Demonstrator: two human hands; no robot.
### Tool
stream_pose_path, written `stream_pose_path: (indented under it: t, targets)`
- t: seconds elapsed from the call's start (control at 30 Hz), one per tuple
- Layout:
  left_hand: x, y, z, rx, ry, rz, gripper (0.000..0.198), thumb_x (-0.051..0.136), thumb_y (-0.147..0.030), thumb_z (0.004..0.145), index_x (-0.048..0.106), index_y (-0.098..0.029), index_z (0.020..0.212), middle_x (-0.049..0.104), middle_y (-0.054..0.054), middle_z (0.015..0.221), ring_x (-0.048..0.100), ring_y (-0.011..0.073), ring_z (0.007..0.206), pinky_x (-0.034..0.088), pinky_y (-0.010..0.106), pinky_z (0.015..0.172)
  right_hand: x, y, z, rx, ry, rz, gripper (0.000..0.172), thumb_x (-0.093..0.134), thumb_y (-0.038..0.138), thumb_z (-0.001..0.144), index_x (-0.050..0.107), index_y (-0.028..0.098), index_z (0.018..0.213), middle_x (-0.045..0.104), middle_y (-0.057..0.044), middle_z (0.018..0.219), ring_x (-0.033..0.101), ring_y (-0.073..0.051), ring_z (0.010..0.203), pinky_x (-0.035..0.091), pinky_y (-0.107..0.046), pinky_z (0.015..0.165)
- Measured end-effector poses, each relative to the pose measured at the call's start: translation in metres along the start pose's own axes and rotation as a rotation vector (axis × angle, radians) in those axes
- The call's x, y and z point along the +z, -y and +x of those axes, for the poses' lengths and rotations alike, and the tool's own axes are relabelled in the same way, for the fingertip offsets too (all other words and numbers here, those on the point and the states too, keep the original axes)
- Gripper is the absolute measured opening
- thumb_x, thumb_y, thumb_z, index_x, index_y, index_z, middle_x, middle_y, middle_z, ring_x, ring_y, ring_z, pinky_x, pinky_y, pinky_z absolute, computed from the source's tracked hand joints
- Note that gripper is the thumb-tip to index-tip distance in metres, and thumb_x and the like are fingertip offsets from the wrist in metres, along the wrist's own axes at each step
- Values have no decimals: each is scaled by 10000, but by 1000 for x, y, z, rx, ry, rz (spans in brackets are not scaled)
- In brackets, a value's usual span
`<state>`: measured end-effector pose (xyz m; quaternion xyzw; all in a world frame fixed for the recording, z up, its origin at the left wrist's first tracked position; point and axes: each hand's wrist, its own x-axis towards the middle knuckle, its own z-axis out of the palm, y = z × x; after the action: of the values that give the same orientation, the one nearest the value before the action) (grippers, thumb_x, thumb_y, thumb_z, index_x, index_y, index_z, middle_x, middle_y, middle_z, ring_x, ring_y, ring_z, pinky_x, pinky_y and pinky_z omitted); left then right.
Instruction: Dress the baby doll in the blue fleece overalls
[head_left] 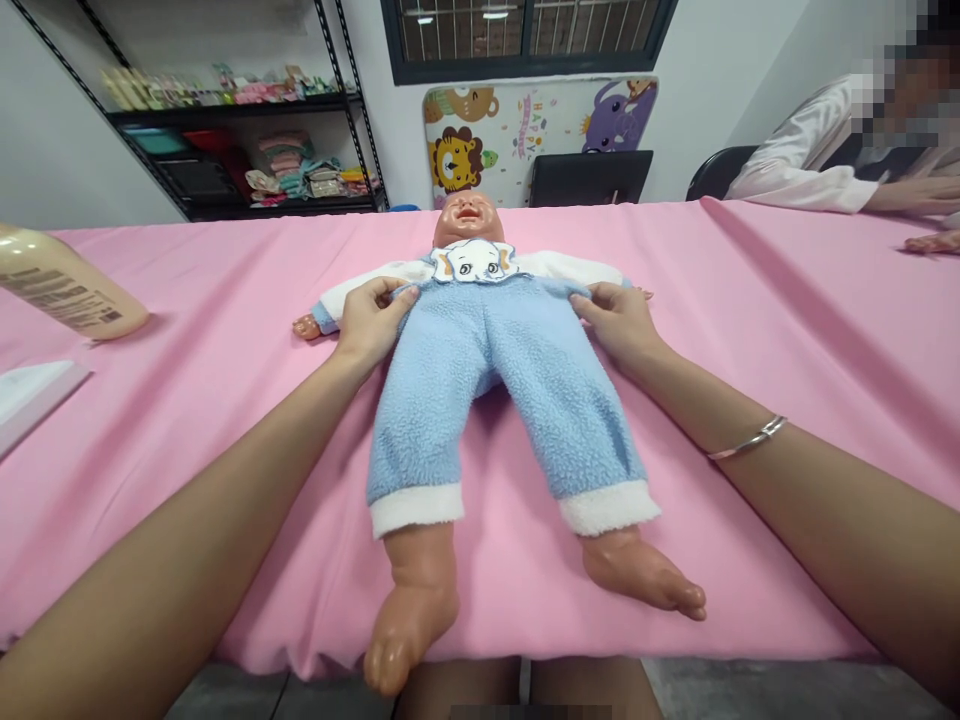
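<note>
A baby doll [469, 218] lies on its back on the pink-covered table, feet toward me. It wears fluffy light blue pants [442, 400] with white cuffs and a white top [477, 262] with an elephant face on the chest. At the waist's left edge, my left hand [375, 318] pinches the pants between thumb and fingers. My right hand [621, 318] grips the waistband at the opposite side. Both bare doll feet stick out of the cuffs; the left one in view [409, 610] hangs over the table's near edge.
A cream-coloured bottle [71, 285] lies at the left, with a white flat object [37, 395] nearer me. Another person's sleeve [802, 150] and hands rest at the far right edge. Behind the table stand a loaded black shelf [240, 112] and a dark monitor-like panel [592, 178].
</note>
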<state>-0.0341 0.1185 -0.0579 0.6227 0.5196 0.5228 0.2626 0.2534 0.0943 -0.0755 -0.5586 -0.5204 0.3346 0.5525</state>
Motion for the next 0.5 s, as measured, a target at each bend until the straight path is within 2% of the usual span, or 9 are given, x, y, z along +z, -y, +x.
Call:
stream_pose_path:
  t: [0.1, 0.17, 0.27, 0.37, 0.5]
  targets:
    - [1, -1, -3, -69, -17, -39, 16, 637, -171, 784, 639, -172, 800, 633, 14, 771, 568, 131, 708, 479, 250, 696, 2, 0, -2, 17, -27, -24, 79, 663, 149, 777, 593, 182, 793, 610, -37, 701, 564, -156, 666, 490, -325, 683]
    - [2, -1, -4, -108, -90, -63, 84, 619, -95, 769, 628, -175, 793, 646, 17, 814, 588, 132, 759, 495, 260, 767, 2, -3, -1, 9, -64, 29, 111, 676, 169, 776, 590, 188, 845, 626, -38, 733, 589, -163, 704, 505, -339, 722]
    - [0, 0, -5, -152, -205, -114, 169, 611, -16, 732, 608, -179, 776, 633, 9, 799, 598, 129, 782, 501, 272, 826, 0, -9, 2, 30, -129, 88, 113, 684, 126, 743, 590, 184, 764, 615, -24, 708, 584, -146, 689, 514, -344, 751]
    - [0, -2, -4, -202, -230, -161, 195, 639, 0, 705, 588, -181, 755, 609, -3, 732, 599, 131, 742, 513, 279, 797, -3, -10, 4, 60, -140, 80, 137, 682, 68, 701, 604, 175, 669, 612, -20, 683, 563, -131, 633, 518, -361, 766]
    - [1, -8, -6, -236, -227, -143, 211, 657, 0, 684, 568, -187, 726, 592, -10, 684, 594, 134, 688, 526, 277, 719, -4, -9, 3, 36, -108, 73, 144, 694, 38, 671, 639, 167, 638, 629, -32, 692, 573, -139, 651, 520, -392, 828]
